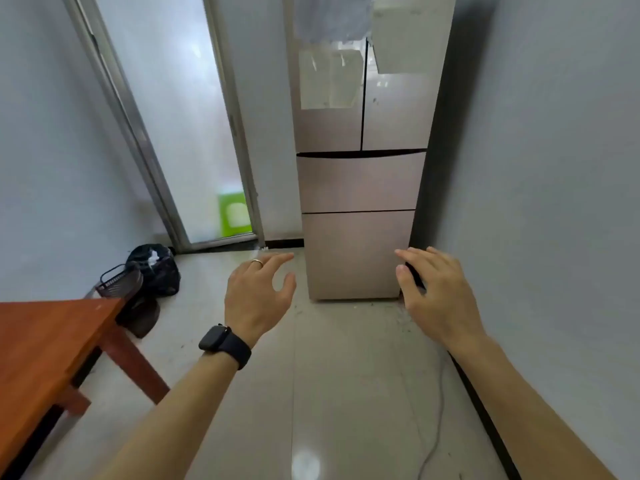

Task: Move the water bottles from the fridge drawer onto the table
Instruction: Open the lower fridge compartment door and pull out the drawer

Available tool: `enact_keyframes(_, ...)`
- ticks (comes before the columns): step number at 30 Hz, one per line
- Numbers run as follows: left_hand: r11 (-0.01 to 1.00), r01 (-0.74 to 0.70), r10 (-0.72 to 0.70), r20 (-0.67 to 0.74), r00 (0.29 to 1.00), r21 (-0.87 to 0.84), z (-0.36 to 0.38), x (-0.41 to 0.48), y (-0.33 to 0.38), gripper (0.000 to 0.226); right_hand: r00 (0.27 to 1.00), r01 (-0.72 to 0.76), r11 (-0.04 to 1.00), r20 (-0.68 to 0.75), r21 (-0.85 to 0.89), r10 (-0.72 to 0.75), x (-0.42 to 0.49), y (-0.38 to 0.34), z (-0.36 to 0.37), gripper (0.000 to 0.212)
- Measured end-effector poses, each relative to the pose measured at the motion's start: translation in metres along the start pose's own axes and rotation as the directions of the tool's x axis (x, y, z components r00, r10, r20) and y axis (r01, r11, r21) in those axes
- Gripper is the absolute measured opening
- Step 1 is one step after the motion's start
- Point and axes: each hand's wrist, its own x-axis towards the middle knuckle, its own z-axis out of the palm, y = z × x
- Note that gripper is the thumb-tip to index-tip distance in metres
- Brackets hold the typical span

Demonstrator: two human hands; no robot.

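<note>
A tall pinkish-beige fridge [360,140] stands ahead against the right wall, its two upper doors and both drawers closed. The upper drawer [360,183] and the lower drawer [356,251] show flat fronts; no water bottles are visible. A reddish wooden table [45,344] sits at the lower left with a bare top. My left hand [258,296], with a ring and a black watch on the wrist, hovers open in front of the fridge's lower left corner. My right hand [434,292] is open near the lower right corner, holding nothing.
A black bag [156,268] and a dark wire basket [121,282] lie on the floor beside the table. A frosted glass door [173,133] with a green box [235,218] behind it is at left. A thin cable [436,427] runs along the tiled floor.
</note>
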Motion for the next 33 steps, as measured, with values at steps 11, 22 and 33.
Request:
enact_keyframes(11, 0.999, -0.016, 0.02, 0.121, 0.992, -0.036, 0.096, 0.188, -0.044, 0.038, 0.995, -0.095, 0.994, 0.039, -0.061, 0.097, 0.167, 0.051, 0.101, 0.04)
enact_keyframes(22, 0.998, 0.066, -0.069, 0.173, 0.982, 0.023, 0.217, 0.356, -0.078, 0.042, 0.99, -0.07, 0.997, 0.123, 0.018, 0.067, 0.347, 0.141, 0.213, 0.044)
enact_keyframes(33, 0.948, 0.285, -0.263, 0.159, 0.952, -0.144, 0.293, 0.506, -0.112, 0.041, 0.967, 0.047, 0.998, 0.248, 0.048, -0.057, 0.539, 0.18, 0.308, 0.047)
